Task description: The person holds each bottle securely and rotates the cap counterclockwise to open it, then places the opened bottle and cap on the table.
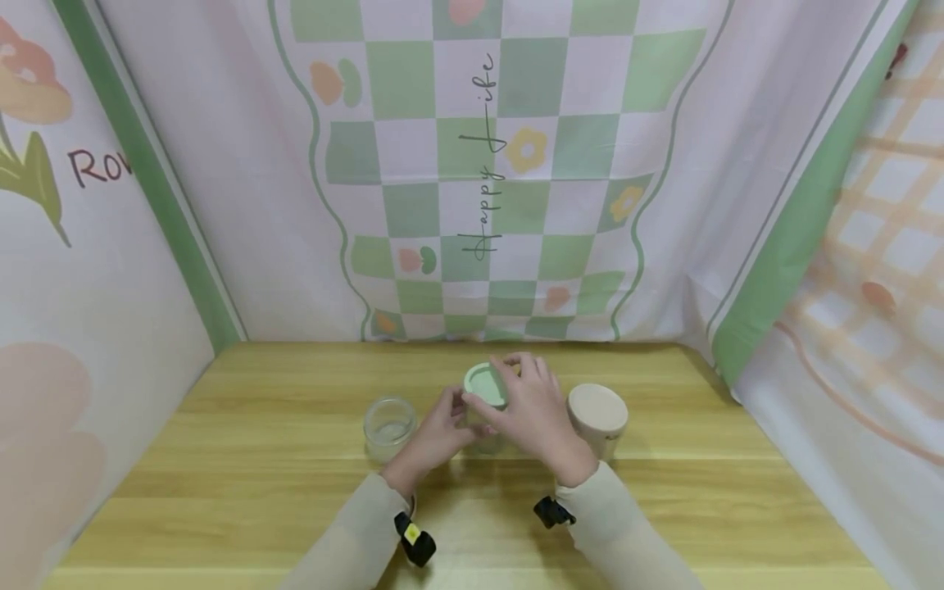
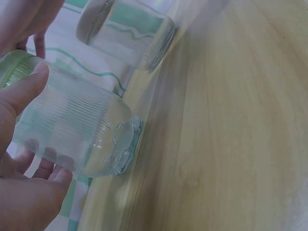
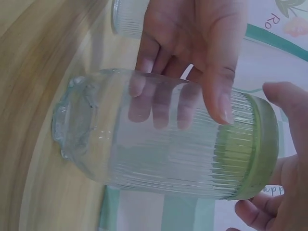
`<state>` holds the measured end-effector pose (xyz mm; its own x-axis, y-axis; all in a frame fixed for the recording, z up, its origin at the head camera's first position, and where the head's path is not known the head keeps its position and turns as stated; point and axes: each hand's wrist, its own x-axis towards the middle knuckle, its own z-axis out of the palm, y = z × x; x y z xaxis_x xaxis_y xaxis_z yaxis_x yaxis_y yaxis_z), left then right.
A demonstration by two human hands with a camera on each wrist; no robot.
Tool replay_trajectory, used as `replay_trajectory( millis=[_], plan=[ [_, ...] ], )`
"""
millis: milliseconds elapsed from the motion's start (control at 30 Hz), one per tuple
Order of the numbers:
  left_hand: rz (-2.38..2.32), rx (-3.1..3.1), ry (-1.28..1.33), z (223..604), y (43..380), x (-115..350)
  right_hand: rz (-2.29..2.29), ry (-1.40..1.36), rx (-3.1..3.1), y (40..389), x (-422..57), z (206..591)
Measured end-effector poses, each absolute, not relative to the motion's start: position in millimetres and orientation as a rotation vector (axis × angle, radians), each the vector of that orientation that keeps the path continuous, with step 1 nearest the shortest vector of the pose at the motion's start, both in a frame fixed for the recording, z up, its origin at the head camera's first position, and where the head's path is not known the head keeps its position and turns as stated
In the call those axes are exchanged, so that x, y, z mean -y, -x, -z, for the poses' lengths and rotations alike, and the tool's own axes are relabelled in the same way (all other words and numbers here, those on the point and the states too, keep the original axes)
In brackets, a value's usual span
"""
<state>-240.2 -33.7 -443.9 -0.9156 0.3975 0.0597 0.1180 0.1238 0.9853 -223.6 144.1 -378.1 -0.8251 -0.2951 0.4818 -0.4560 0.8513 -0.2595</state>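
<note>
A clear ribbed glass jar (image 3: 163, 144) with a green lid (image 1: 487, 385) stands on the table between both hands. In the right wrist view its lid (image 3: 264, 149) sits on the mouth, and the scalloped base (image 3: 72, 118) is at the tabletop. My left hand (image 1: 442, 430) holds the jar's body, with the thumb on one side and the fingers round the other. My right hand (image 1: 534, 414) grips the lid's rim with thumb and fingers spread about it. The inside of the jar looks bare.
To the left stands a clear glass jar (image 1: 389, 430) without a lid. A jar with a beige lid (image 1: 597, 410) is close by on the right. Both rest on the wooden table (image 1: 258, 459), backed by a checked cloth (image 1: 516, 205). Something round peeks out beneath the left sleeve, mostly hidden.
</note>
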Motion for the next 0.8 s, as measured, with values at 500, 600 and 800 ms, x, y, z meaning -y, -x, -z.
replay_trajectory(
  millis=[500,600,800],
  plan=[
    [-1.861,-2.189,-0.485,443.8,239.5,33.9,-0.568,-0.577,2.551,226.7,-143.5,383.9],
    [-1.860,-2.199,-0.478,444.0,239.2,33.8,-0.578,-0.570,2.561,226.8,-143.2,384.1],
    [-1.864,-2.199,-0.482,443.8,238.7,33.5,-0.636,-0.583,2.564,225.5,-144.4,382.5]
  ],
)
